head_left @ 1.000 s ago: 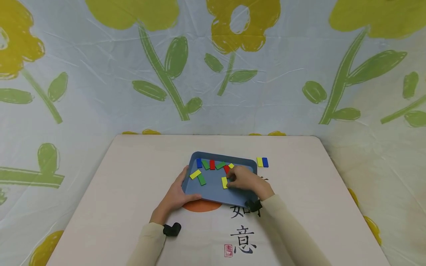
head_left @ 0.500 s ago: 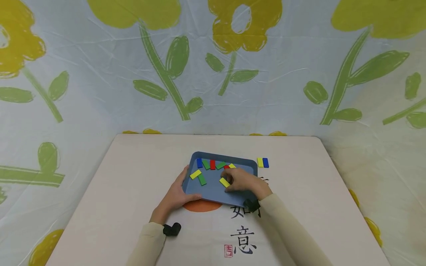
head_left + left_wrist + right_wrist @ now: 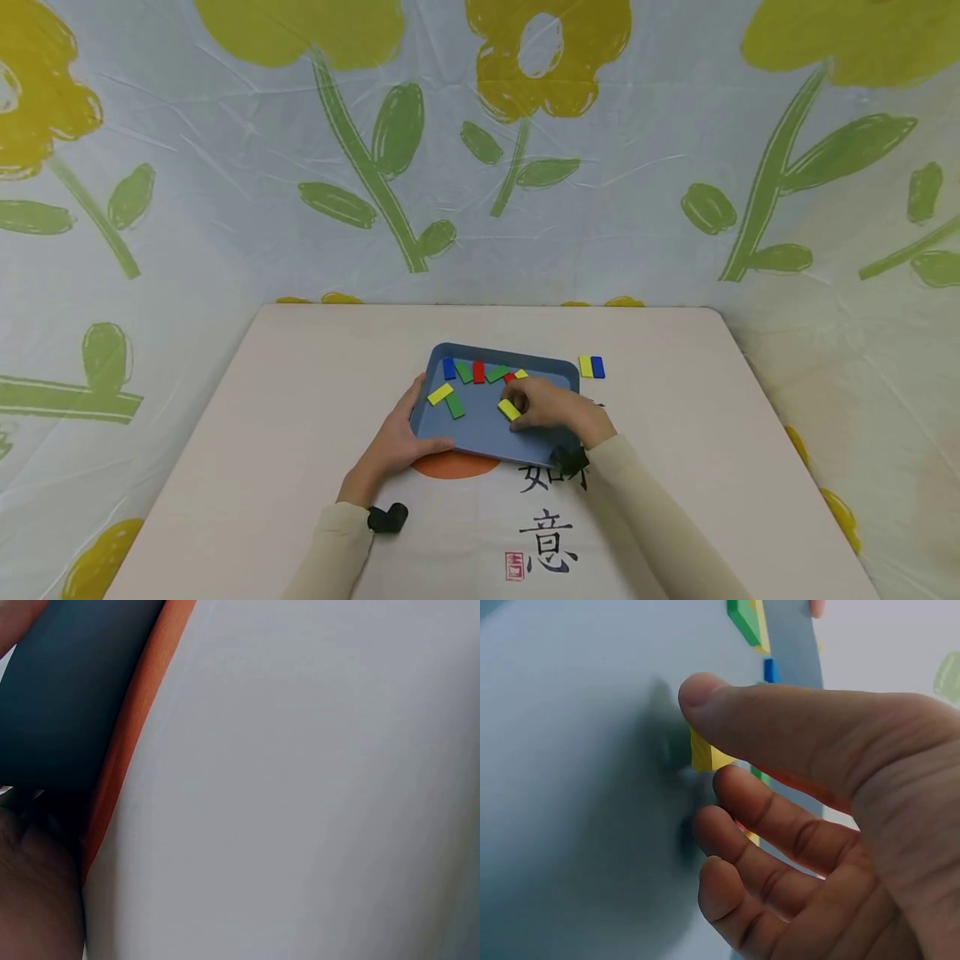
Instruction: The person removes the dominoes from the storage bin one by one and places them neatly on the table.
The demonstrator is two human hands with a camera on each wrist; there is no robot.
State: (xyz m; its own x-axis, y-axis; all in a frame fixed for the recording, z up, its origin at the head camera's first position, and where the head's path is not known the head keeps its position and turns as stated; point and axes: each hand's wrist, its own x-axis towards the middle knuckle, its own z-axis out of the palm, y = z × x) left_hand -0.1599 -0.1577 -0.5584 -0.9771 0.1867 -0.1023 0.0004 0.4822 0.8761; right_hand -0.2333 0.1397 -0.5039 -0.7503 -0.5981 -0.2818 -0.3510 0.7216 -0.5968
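Observation:
My left hand (image 3: 393, 437) holds a blue-grey tray (image 3: 472, 432) at its near left corner, thumb along the front rim; its other fingers are mostly hidden by the tray's side. Over the tray's right part, my right hand (image 3: 551, 404) pinches a yellow rectangular block (image 3: 509, 409) between thumb and index finger. The right wrist view shows this yellow block (image 3: 702, 754) tilted under the thumb, the other fingers curled. Along the tray's far side lie a blue block (image 3: 448, 368), green blocks (image 3: 464, 372) and red blocks (image 3: 478, 372), plus a yellow one partly covered by my right hand.
Inside the tray at left, another yellow block (image 3: 440, 394) touches a green block (image 3: 455, 406). Outside, beyond the right rim, a yellow block (image 3: 585, 366) and a blue block (image 3: 597, 367) lie side by side on the table (image 3: 337, 367). Printed cloth hangs behind.
The yellow block under my right hand has turned from nearly upright in view to slanting, now between thumb and index finger. My left hand and the tray stay put.

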